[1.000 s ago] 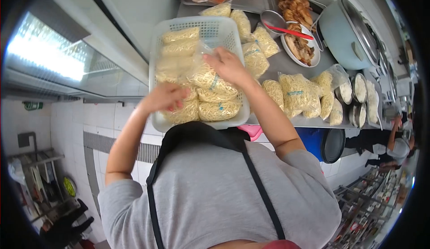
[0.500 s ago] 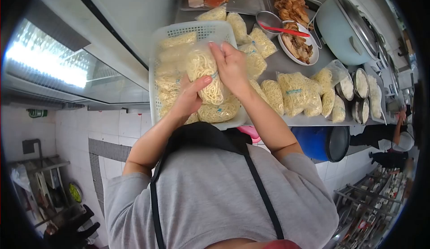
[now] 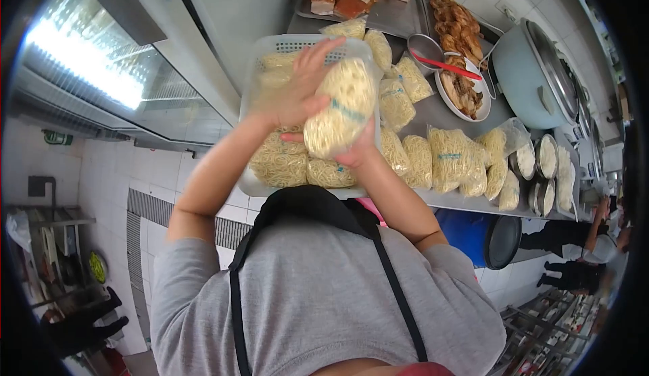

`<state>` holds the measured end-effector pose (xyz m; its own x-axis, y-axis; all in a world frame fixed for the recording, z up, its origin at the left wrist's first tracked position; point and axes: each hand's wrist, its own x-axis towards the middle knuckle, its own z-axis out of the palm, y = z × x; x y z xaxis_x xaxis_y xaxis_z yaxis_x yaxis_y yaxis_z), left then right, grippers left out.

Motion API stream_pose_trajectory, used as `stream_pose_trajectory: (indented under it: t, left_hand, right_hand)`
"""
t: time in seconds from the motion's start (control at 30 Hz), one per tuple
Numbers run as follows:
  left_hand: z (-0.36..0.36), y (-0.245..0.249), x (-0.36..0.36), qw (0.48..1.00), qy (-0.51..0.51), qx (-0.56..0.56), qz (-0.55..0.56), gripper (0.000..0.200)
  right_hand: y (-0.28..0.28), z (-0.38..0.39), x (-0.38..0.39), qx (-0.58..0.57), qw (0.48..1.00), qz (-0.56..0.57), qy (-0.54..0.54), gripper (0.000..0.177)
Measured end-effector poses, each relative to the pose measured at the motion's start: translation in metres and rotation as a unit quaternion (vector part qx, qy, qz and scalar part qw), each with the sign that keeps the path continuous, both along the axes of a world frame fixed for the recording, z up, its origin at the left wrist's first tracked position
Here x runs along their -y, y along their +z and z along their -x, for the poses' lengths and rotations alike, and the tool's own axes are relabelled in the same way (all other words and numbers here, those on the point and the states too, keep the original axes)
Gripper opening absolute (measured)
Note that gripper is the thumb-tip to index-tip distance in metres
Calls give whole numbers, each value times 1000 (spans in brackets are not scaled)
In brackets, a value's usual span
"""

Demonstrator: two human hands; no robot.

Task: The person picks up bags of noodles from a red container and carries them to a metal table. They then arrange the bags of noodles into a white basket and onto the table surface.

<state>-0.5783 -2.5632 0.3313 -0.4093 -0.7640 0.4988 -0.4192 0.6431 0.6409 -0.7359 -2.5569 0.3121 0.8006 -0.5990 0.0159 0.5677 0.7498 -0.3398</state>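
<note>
We get bright, even light; hard glare burns on the glass panel [image 3: 74, 72] left of the fingers [image 3: 318, 55]. Their bag of noodles [image 3: 338, 112] smears slightly; edges bend and blacken.

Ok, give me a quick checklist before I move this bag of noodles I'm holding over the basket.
1. Grip: ok, left hand on top of the noodle bag, right hand beneath it.
2. Bag clear of the basket: ok, held above the stacked packs.
3. Bag's seal: cannot tell.
4. Room in the basket: cannot tell, the hands hide its middle.
5. Space on the counter beside the basket: not ok, counter packs lie close together.
</note>
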Motion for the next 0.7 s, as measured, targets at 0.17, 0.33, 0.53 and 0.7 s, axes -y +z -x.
stream_pose_trajectory:
  t: [0.17, 0.33, 0.53, 0.7]
  left_hand:
    - [-29, 10, 41, 966, 135, 218, 31, 67]
    - [-43, 33, 78, 872, 13, -126, -473, 65]
    - [-37, -13, 134, 874, -8, -111, -473, 60]
    - [-42, -53, 125, 970, 79, 148, -174, 68]
  right_hand:
    - [-17, 12, 57, 204, 966, 47, 149, 72]
    - [22, 14, 103, -247, 886, 321, -224, 61]
    - [-12, 6, 139, -500, 183, 794, -295, 76]
    - [-42, -3, 141, -547, 181, 793, -196, 70]
